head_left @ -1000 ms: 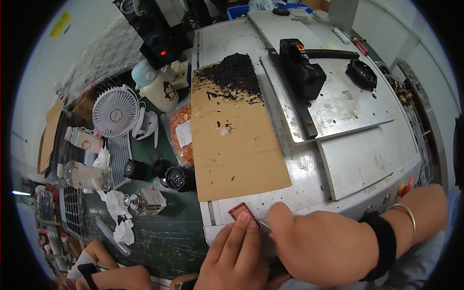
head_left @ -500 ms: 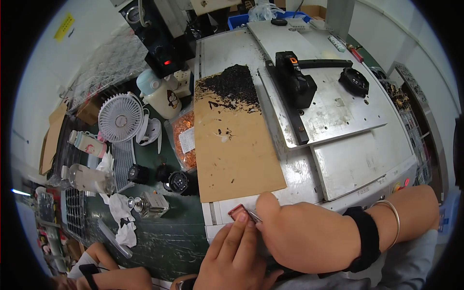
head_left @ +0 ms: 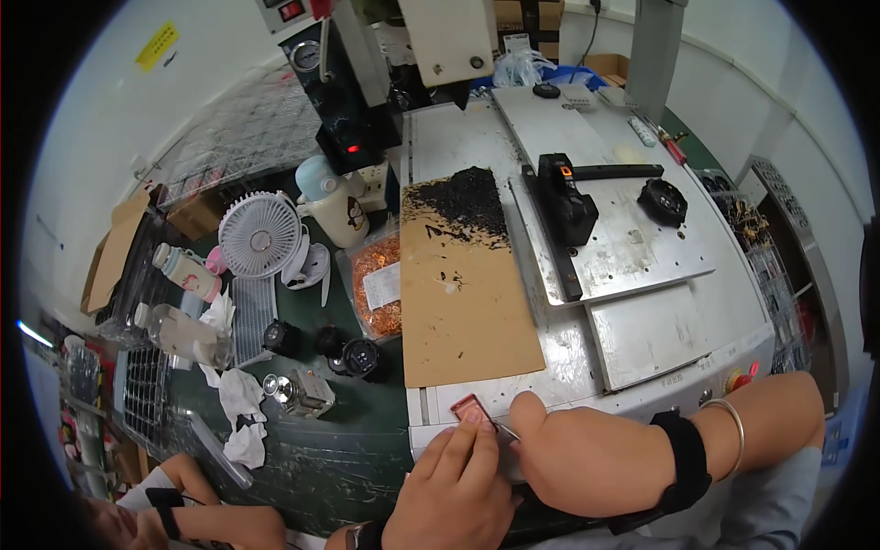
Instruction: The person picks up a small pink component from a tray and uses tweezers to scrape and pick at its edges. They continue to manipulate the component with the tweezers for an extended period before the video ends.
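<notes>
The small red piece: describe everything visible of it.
The small red piece looks flat and rectangular, with a darker rim and paler face; material unclear. It sits slanted near the front edge of the machine, near end under the left hand. A slim metal tool reaches its right side; contact unclear.

- Small piece (head_left: 465, 403), 6 o'clock from the middle: red rim, paler coppery inside.
- Thin tool (head_left: 506, 430), 6 o'clock: silvery.
- Cardboard sheet (head_left: 472, 330), 6 o'clock: plain tan, flecked dark.
- Heap of scraps (head_left: 466, 197), 12 o'clock: black.
- Bin (head_left: 587, 79), 1 o'clock: blue.
- Screwdriver handle (head_left: 676, 151), 2 o'clock: red.
- Metal plate (head_left: 642, 261), 3 o'clock: silver-grey, smudged darker.
- Wristband (head_left: 686, 463), 4 o'clock: black.
- Bangle (head_left: 737, 440), 4 o'clock: silvery.
- Worktop (head_left: 357, 486), 7 o'clock: dark green, pale scratches.
- Fan (head_left: 260, 238), 9 o'clock: white.
- Wall sign (head_left: 156, 46), 10 o'clock: yellow.
</notes>
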A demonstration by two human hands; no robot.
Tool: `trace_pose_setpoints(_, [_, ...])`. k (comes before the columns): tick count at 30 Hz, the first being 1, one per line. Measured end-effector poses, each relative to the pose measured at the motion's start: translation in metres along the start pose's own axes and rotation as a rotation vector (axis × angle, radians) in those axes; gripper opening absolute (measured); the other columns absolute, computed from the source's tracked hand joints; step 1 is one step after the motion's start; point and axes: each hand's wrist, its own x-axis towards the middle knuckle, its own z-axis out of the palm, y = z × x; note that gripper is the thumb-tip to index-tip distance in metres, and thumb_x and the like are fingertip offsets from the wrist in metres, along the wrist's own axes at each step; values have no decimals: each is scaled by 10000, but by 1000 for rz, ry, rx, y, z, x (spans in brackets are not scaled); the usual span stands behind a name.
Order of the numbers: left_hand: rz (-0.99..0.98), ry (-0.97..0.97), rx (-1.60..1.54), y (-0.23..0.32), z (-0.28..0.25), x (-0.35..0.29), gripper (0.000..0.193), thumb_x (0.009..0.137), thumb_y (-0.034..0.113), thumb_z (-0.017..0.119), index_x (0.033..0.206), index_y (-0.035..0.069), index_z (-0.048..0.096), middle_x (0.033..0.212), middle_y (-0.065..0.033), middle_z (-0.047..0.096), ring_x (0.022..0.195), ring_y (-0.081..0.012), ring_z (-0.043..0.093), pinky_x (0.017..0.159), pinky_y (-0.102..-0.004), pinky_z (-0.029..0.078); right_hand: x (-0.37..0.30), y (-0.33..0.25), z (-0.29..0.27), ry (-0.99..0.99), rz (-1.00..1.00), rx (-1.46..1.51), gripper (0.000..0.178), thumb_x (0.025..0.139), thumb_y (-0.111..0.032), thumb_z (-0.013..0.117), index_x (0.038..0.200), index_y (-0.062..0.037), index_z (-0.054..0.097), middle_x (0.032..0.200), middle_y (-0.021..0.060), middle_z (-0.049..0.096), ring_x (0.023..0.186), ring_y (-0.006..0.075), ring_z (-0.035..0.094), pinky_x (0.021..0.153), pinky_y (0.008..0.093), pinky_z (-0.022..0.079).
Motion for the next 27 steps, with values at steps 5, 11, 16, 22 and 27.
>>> trace_pose_setpoints(5, [46,-10,16,-2,-5,2,401,645,187,698,920,-101,645,1209,-290,506,1144,-412,483,989,-470,398,13,1,1,80,-62,-23,226,839,-56,510,886,109,363,565,274,555,513,423,587,441,474,445])
trace_pose_setpoints(11, [60,-28,-62,1,-17,7,392,632,197,693,869,-113,648,1206,-298,508,1152,-414,471,990,-464,395,1,0,0,-19,-14,-62,236,837,-64,518,881,107,363,549,269,547,498,423,577,443,468,446])
trace_pose_setpoints(16, [74,-23,-26,-1,-15,5,398,641,201,692,886,-110,655,1204,-306,505,1147,-409,471,999,-460,388,17,3,3,48,-65,-97,232,840,-61,513,893,109,364,552,275,547,499,431,573,443,477,444])
trace_pose_setpoints(22, [83,-39,8,2,-14,3,391,661,215,677,887,-104,658,1196,-300,511,1156,-411,470,1005,-457,383,15,4,0,15,-44,-81,242,850,-71,528,894,101,363,546,266,534,496,430,565,446,477,436])
trace_pose_setpoints(27, [123,-44,28,-5,-20,7,343,711,159,617,928,-104,648,1199,-284,518,1176,-399,477,994,-434,402,33,4,-6,48,-67,-162,236,879,-92,541,913,69,372,569,244,540,537,413,572,468,460,426])
